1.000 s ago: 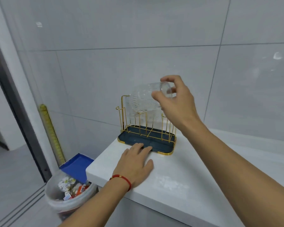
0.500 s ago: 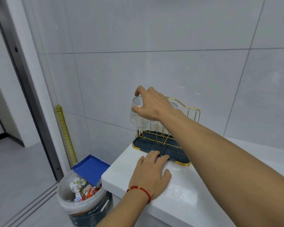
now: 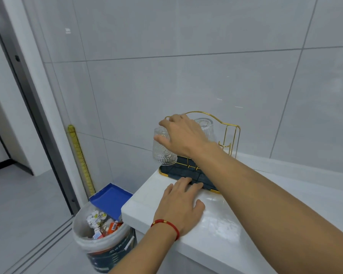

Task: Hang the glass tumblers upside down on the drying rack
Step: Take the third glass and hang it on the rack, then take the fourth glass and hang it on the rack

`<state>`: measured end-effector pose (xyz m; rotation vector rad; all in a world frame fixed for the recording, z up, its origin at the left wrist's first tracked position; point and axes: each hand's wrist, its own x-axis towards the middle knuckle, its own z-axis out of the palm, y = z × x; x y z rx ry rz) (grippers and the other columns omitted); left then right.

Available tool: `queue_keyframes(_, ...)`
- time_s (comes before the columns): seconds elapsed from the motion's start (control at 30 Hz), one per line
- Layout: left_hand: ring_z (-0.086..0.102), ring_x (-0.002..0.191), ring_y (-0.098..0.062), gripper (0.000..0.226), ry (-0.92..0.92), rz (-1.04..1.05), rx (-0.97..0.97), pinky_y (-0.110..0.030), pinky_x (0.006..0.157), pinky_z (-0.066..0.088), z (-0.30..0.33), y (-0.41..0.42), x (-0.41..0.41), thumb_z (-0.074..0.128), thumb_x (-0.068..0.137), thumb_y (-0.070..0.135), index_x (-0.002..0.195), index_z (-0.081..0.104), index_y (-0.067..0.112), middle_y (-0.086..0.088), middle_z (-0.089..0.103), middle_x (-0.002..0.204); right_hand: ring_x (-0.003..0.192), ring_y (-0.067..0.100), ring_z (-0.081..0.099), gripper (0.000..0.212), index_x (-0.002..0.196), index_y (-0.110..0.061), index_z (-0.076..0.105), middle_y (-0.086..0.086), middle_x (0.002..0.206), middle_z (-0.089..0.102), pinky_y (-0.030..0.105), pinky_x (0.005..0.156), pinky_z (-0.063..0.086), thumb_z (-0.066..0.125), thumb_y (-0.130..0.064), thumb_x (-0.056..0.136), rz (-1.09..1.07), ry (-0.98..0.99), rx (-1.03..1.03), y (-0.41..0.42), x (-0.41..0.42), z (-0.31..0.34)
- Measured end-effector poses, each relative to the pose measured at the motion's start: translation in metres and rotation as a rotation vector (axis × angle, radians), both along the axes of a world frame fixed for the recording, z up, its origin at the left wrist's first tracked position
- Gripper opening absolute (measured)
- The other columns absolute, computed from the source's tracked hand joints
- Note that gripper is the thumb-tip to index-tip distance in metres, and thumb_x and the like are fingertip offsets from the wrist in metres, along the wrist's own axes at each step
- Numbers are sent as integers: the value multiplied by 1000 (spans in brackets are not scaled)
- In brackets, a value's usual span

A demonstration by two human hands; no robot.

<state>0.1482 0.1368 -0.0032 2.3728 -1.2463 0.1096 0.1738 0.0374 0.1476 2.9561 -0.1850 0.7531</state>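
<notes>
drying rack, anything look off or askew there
Nothing damaged or spilled. The drying rack sits close to the counter's left end, so the tumbler under the right hand hangs near the drop. A second tumbler is already upside down.

Large glossy grey wall tiles (image 3: 186, 86) back a white tabletop (image 3: 236, 224), beside a dark door frame (image 3: 28, 107), grey floor (image 3: 18, 204) and full bin (image 3: 101, 240).

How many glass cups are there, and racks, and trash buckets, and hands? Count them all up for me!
Glass tumblers: 2, one under the right hand at the rack's left end, one further back
Drying rack: 1
Trash bucket: 1
Hands: 2, the left hand lies flat on the counter
Total: 6
</notes>
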Motion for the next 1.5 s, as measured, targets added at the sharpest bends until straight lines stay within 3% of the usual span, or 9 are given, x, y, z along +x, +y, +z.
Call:
queue_keyframes(0.13, 38, 137, -19, 57, 39, -15, -40, -41, 117, 32, 4, 5, 2, 42, 89, 45, 145, 43, 38, 6, 38, 154, 103, 28, 61, 26, 115, -9, 72, 8, 110, 70, 40, 84, 50, 59, -19, 95, 174, -337, 45, 1, -58, -15)
queue_keyframes(0.3, 39, 139, -15, 45, 38, -82, -74, -40, 117, 33, 10, 9, -7, 53, 93, 38, 138, 56, 32, 7, 48, 149, 86, 24, 64, 20, 101, -9, 73, 3, 96, 69, 37, 71, 53, 66, -1, 84, 138, -400, 174, -30, -163, -61)
queue_keyframes(0.5, 49, 130, -12, 37, 46, -190, -293, -29, 110, 38, 26, -40, -70, 62, 92, 22, 129, 63, 25, 7, 60, 135, 91, 11, 61, 27, 108, -23, 68, -12, 103, 66, 27, 75, 46, 64, -5, 89, -238, -384, 491, -98, -270, -116)
queue_keyframes(0.6, 42, 135, -10, 38, 86, -331, -316, -24, 112, 31, 31, -90, -121, 60, 93, 24, 130, 60, 27, 9, 56, 139, 104, 15, 59, 29, 117, -22, 63, -7, 113, 63, 29, 82, 44, 63, -10, 90, -507, -447, 685, -136, -312, -130)
queue_keyframes(0.7, 39, 137, -11, 39, 124, -444, -272, -30, 114, 33, 32, -134, -168, 58, 93, 27, 133, 58, 26, 8, 53, 142, 113, 23, 57, 33, 123, -15, 62, 3, 121, 62, 32, 90, 44, 64, -8, 91, -704, -528, 697, -168, -358, -138)
queue_keyframes(0.87, 31, 143, -14, 43, 96, -535, -185, -28, 116, 26, 15, -176, -220, 53, 96, 32, 138, 55, 23, 2, 45, 151, 117, 22, 55, 35, 122, -16, 60, 6, 128, 57, 24, 87, 36, 62, -3, 90, -851, -963, 840, -187, -397, -141)
queue_keyframes(1.07, 20, 148, -12, 50, 78, -578, -155, -32, 121, 23, -1, -182, -224, 49, 95, 42, 143, 47, 26, 4, 37, 157, 137, 38, 34, 83, 149, -4, 32, 20, 153, 28, 36, 107, 37, 75, -5, 77, -1151, -1524, 626, -202, -421, -132)
queue_keyframes(1.27, 19, 148, -8, 54, 82, -613, -151, -28, 119, 21, 1, -180, -224, 48, 96, 45, 148, 41, 30, 8, 34, 158, 152, 41, 22, 110, 162, -4, 10, 22, 165, 19, 50, 124, 24, 83, -14, 80, -1250, -1347, 724, -244, -466, -135)
queue_keyframes(1.5, 19, 147, -6, 56, 117, -631, -159, -30, 120, 23, 4, -177, -226, 51, 94, 44, 148, 40, 34, 10, 34, 158, 140, 43, 40, 93, 155, -8, 28, 22, 155, 41, 52, 116, 37, 86, -17, 83, -1265, -1301, 747, -254, -479, -142)
